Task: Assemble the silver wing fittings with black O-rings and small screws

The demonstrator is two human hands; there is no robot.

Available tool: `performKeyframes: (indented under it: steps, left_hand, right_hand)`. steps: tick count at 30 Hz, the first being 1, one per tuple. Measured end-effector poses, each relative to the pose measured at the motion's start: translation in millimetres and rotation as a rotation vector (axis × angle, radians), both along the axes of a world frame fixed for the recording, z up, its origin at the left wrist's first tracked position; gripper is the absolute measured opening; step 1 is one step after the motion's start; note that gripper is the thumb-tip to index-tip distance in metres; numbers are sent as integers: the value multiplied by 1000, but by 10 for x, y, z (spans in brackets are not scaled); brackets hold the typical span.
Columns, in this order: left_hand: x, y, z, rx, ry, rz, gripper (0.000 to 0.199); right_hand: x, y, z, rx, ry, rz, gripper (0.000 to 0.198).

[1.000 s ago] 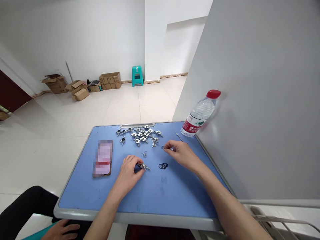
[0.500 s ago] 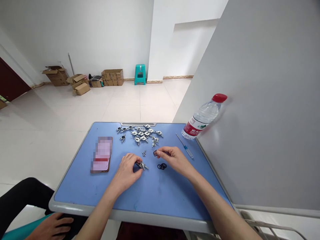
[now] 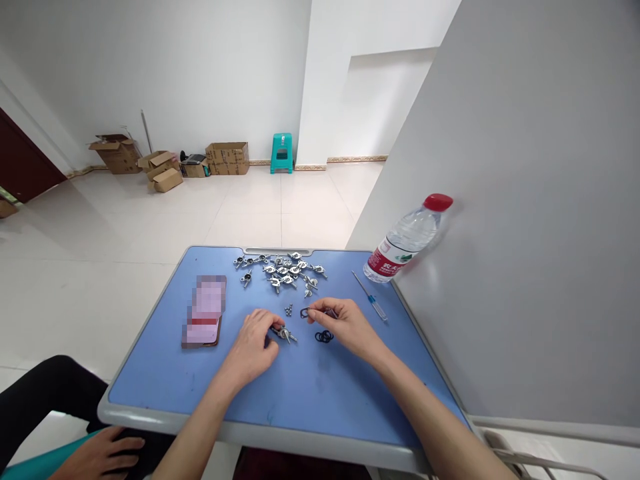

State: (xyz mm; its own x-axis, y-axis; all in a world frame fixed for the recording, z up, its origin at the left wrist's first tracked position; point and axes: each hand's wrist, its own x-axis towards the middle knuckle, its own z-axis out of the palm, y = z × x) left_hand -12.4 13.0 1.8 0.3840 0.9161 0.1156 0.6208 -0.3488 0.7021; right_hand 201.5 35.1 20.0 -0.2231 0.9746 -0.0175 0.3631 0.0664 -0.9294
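Capped bottle (image 3: 403,245), clear liquid inside, at far right of surface (image 3: 345,407). Right hand (image 3: 347,325): grip pinching dark flat ring (image 3: 301,313), near black O-rings (image 3: 325,337). Left hand (image 3: 256,341) at metal fitting (image 3: 285,333) on surface; whether pinched, cannot tell. Phone (image 3: 205,310) further left.

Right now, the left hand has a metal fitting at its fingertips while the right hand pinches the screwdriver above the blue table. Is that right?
Not quite: the head view shows the right hand pinching a small loop-shaped piece; the screwdriver lies on the table to the hand's right. The rest holds.
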Motion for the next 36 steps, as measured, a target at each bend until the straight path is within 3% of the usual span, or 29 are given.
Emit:
performKeyframes:
  steps: [13,17,21,28,36]
  left_hand:
    - [-25,27,-76,92,-69,16,45]
    - [-22,1,5,196,-152,88,29]
    - [-5,-37,70,261,-196,14,9]
    - [17,-44,6,309,-154,-83,24]
    - [17,-72,34,294,-73,-114,23]
  right_hand:
    - [-3,-10,9,-15,-2,9,32]
    - [-41,-51,-2,1,64,8,31]
    - [-131,-132,-18,57,192,89,27]
    - [-237,-196,-39,189,148,175,24]
    - [-213,-210,28,303,-10,173,22]
